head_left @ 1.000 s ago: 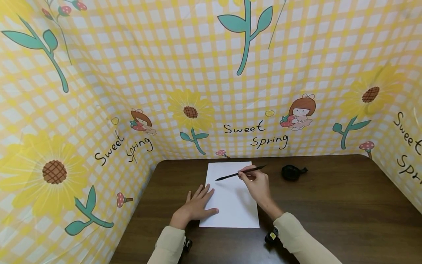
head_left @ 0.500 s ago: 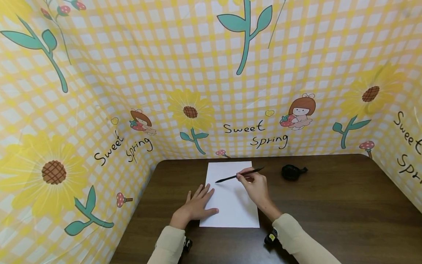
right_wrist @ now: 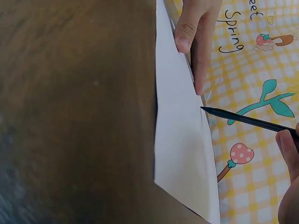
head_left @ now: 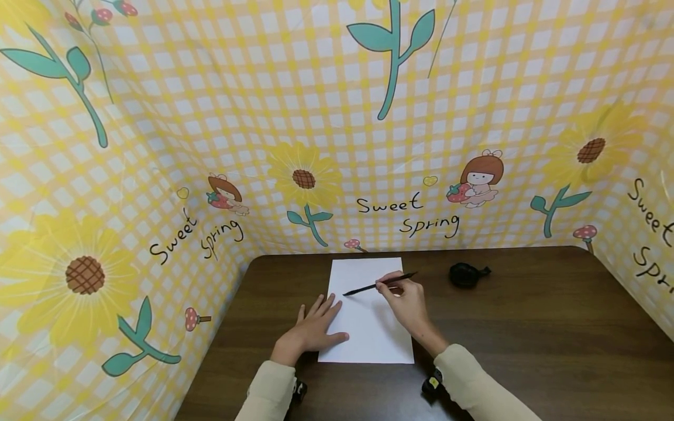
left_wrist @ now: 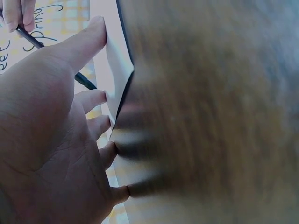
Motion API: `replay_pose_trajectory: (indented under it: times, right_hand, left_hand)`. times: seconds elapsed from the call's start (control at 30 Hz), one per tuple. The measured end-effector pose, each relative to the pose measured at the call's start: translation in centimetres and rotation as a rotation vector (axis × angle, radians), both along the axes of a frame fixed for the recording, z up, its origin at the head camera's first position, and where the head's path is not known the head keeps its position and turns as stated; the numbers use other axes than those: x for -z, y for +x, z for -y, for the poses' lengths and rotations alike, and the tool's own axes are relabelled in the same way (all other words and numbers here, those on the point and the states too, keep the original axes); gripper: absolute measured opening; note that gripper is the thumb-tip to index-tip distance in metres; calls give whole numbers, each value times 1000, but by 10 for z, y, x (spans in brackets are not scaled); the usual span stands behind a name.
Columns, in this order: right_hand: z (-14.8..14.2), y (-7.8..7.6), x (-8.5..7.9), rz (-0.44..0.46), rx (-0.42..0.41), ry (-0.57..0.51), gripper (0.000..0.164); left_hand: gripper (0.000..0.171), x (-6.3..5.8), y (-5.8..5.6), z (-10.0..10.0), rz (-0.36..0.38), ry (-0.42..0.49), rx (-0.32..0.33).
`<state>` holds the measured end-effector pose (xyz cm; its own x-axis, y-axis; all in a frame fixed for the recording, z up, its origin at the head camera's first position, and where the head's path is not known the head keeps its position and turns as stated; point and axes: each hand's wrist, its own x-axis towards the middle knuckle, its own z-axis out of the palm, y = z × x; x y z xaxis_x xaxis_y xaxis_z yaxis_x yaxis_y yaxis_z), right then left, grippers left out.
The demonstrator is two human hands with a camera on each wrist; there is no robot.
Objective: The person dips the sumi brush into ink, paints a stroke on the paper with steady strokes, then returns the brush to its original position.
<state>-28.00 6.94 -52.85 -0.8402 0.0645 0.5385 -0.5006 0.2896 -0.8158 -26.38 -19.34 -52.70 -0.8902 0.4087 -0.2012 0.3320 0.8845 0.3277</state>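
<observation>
A sheet of white paper (head_left: 365, 345) lies upright on the brown table. My left hand (head_left: 310, 330) rests on its left side with fingers spread; in the left wrist view the left hand (left_wrist: 56, 121) has its thumb and fingertips down at the sheet. My right hand (head_left: 408, 301) pinches a black pencil (head_left: 363, 288) over the middle of the paper, the point aimed left. In the right wrist view the pencil (right_wrist: 247, 120) has its tip at the sheet's surface near my left fingers. I see no clear mark on the paper (right_wrist: 180, 130).
A small round black object (head_left: 466, 275) with a stubby projection lies on the table (head_left: 526, 327) right of the paper. Yellow checked cloth (head_left: 337, 128) with printed flowers walls in the back and sides. Dark devices with straps sit at both wrists.
The right hand and pencil have shifted slightly left and toward me, so the tip sits a little lower on the sheet. The left hand and the paper stay in place.
</observation>
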Motion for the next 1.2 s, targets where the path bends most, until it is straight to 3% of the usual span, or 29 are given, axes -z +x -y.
replay_pose_trajectory:
  times: [0.47, 0.7, 0.83, 1.1, 1.2]
  right_hand:
    - [2, 6, 4, -59, 17, 78, 6]
    - [2, 9, 3, -71, 7, 117, 8]
    - [3, 11, 3, -84, -5, 144, 9]
    - [3, 14, 1, -96, -14, 197, 10]
    - [4, 16, 0, -94, -8, 229, 11]
  left_hand:
    - [92, 3, -1, 3, 5, 34, 4]
    - [98, 24, -8, 11, -17, 111, 25]
    - [99, 28, -11, 11, -20, 104, 8]
    - [93, 8, -4, 4, 11, 68, 7]
    - [94, 10, -5, 4, 12, 58, 3]
